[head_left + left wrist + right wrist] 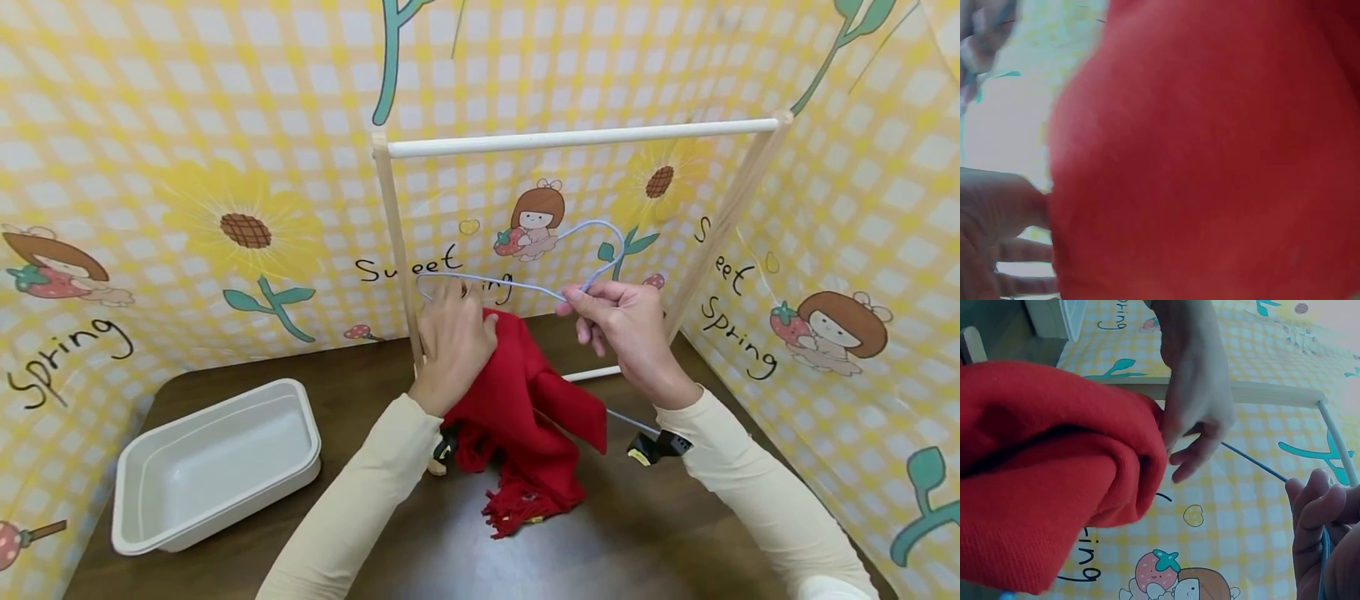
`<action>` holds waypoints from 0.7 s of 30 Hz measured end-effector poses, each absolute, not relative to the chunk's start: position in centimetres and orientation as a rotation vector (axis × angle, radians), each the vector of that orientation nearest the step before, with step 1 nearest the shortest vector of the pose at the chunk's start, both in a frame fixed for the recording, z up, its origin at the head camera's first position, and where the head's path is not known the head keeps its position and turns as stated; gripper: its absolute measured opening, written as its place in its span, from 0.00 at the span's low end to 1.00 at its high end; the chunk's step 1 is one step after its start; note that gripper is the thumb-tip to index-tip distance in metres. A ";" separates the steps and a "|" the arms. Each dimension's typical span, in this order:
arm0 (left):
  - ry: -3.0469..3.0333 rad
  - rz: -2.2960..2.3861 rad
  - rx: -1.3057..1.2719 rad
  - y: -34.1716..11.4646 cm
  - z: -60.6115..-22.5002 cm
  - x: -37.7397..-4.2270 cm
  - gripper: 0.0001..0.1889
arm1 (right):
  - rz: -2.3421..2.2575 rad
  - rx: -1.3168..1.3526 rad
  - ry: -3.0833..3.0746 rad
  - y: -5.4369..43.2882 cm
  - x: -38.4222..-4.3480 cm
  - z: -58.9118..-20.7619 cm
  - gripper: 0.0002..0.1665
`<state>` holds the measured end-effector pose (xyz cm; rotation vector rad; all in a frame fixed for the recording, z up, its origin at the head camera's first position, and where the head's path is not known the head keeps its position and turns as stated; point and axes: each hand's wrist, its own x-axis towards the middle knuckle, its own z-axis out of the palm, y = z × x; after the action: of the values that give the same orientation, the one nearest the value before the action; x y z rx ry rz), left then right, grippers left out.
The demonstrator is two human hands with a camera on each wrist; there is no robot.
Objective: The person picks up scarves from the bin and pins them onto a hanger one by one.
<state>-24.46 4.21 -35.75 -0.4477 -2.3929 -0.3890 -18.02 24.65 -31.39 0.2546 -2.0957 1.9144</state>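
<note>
- A light blue wire hanger [487, 277] was up off the surface, its hook [622, 242] at the right, curling over leftward; a straight length of wire ran left above the scarf.
- The red scarf [517, 383] hung bunched in folds, one flap jutting right, its fringed end [517, 504] lowest.

long cream sleeves [757, 492], close-fitting; black boxy wrist cameras [652, 445], right one bearing yellow label [638, 457].
</note>
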 end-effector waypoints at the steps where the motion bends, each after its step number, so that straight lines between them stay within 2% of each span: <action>1: -2.334 -0.399 -0.458 4.1 -36.0 -24.4 0.09 | 1.905 0.254 -2.105 24.7 -18.1 -31.4 0.17; 6: -2.078 -0.541 -0.619 4.2 -37.3 -22.5 0.07 | 1.882 0.258 -2.135 25.0 -18.5 -30.9 0.18; 13: -1.998 -0.505 -0.996 5.8 -39.3 -19.2 0.15 | 1.891 0.288 -2.119 25.1 -19.1 -28.6 0.16; 21: -1.966 -0.362 -1.075 7.5 -39.7 -18.8 0.18 | 1.870 0.261 -2.161 25.1 -18.7 -26.8 0.17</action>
<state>-18.77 7.51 -39.71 -1.0753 -1.9662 -0.3618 -18.73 25.13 -26.75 0.2613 -2.1614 1.8698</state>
